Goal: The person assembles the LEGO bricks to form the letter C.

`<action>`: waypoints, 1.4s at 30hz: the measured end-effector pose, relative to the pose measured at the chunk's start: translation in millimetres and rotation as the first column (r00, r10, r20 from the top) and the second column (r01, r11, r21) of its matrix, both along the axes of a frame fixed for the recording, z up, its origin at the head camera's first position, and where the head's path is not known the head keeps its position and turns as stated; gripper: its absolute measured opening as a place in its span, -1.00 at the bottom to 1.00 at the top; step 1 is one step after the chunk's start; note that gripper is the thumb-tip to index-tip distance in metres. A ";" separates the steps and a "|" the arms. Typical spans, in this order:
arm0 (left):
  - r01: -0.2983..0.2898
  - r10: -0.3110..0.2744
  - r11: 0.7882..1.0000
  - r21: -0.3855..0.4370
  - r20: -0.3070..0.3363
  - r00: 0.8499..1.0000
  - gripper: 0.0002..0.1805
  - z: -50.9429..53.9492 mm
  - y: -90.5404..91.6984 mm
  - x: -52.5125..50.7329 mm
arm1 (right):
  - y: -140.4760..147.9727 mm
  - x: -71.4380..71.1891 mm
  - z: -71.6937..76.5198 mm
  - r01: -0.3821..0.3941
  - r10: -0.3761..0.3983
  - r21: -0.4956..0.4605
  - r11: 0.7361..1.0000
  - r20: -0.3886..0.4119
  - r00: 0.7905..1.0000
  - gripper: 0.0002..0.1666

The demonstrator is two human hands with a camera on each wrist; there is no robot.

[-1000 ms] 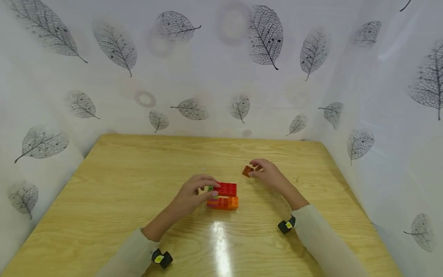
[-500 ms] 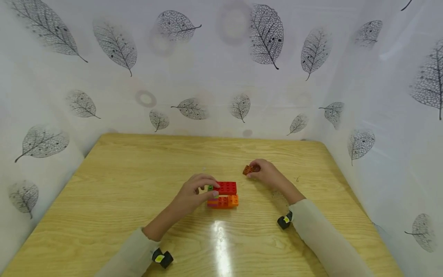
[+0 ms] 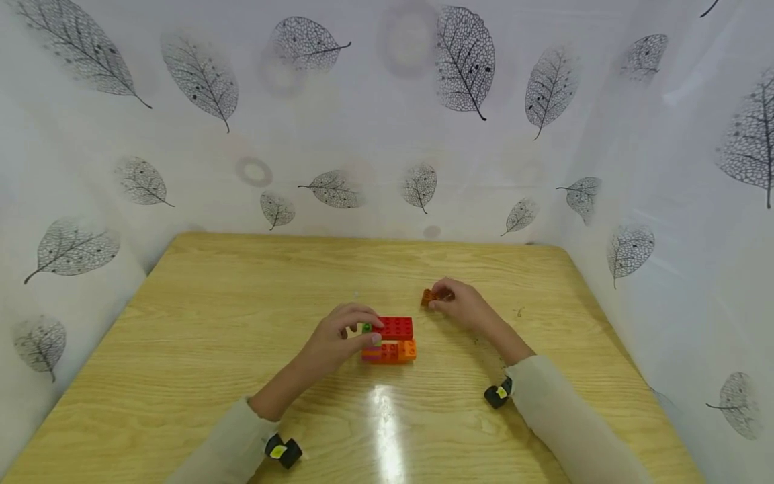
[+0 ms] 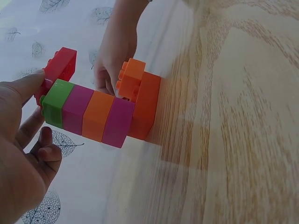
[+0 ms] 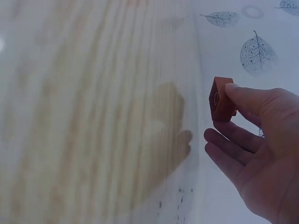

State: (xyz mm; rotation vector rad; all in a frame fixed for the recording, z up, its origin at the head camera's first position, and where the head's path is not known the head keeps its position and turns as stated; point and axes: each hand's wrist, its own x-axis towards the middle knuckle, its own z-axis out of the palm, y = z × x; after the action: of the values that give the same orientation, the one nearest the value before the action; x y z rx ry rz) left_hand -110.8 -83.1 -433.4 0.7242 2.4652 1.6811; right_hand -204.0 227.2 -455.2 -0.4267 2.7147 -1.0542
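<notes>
My left hand [image 3: 335,336] pinches a red toy building brick [image 4: 63,65] at the top of a built-up column. Below that brick, the column holds a green brick [image 4: 58,102], then purple, orange and purple ones. It stands on one end of a long orange-red brick [image 4: 147,105] lying on the table, and a small orange brick [image 4: 133,74] is on the other end. To the right, my right hand [image 3: 471,312] pinches a small brown-orange brick [image 5: 222,100] between thumb and fingers. That brick is apart from the stack, and its hollow underside partly shows in the right wrist view.
The wood-grain table [image 3: 242,289] bears a bright light reflection near its front. White curtains [image 3: 375,134] printed with grey leaves surround its back and sides. Small black wrist cameras [image 3: 284,452] sit at both sleeves.
My right hand has closed more firmly round the brown-orange brick and shifted it slightly left, turning it a little. The left hand and the stack keep their place.
</notes>
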 end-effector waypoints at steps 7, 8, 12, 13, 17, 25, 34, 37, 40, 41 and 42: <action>-0.004 0.004 1.000 0.000 0.009 1.000 -0.81 1.3 0.2 0.5 | -4.9 19.0 7.1 -0.069 0.057 -0.087 0.994 -0.132 0.990 -0.73; -0.004 0.004 1.000 -0.001 0.010 1.000 -0.81 1.4 0.1 0.5 | -5.8 21.7 7.7 -0.085 0.068 -0.111 0.990 -0.149 0.986 -0.74; -0.005 0.005 1.000 -0.004 0.011 1.000 -0.80 1.9 0.1 0.6 | -11.1 33.8 10.3 -0.144 0.102 -0.197 0.970 -0.207 0.973 -0.77; -0.006 0.006 1.000 -0.006 0.011 1.000 -0.80 2.0 0.2 0.7 | -12.4 36.9 10.5 -0.155 0.108 -0.211 0.965 -0.217 0.970 -0.77; -0.009 0.009 1.000 -0.009 0.008 1.000 -0.80 1.8 0.4 0.7 | -16.1 50.5 10.7 -0.183 0.126 -0.259 0.949 -0.221 0.967 -0.78; -0.017 0.017 1.000 -0.013 -0.028 0.999 -0.80 0.5 0.7 1.1 | -21.7 71.1 11.2 -0.263 0.192 -0.326 0.908 -0.234 0.953 -0.76; -0.008 0.008 1.000 0.000 -0.033 0.999 -0.79 1.2 2.6 2.2 | -22.7 84.8 16.0 -0.348 0.265 -0.233 0.908 -0.324 0.908 -0.75; -0.009 0.008 1.000 -0.004 -0.040 0.999 -0.80 0.7 3.0 2.0 | -22.1 88.3 16.7 -0.358 0.265 -0.235 0.904 -0.350 0.899 -0.76; -0.008 0.008 1.000 -0.004 -0.051 0.999 -0.80 -0.4 2.6 1.6 | -22.8 89.8 16.0 -0.371 0.264 -0.251 0.894 -0.373 0.890 -0.75; -0.010 0.009 1.000 -0.003 -0.054 0.998 -0.80 -0.8 2.3 1.5 | -23.4 89.9 15.4 -0.377 0.265 -0.256 0.890 -0.382 0.885 -0.75; -0.010 0.010 1.000 0.000 -0.056 0.998 -0.81 -1.3 1.9 1.4 | -24.2 90.0 14.8 -0.381 0.265 -0.261 0.887 -0.388 0.883 -0.75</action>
State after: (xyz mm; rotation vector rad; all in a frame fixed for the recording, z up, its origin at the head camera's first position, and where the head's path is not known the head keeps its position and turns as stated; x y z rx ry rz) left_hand -109.4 -81.2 -434.7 0.7705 2.5108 1.6862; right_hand -114.1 203.0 -440.3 -1.1877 2.5928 -1.4477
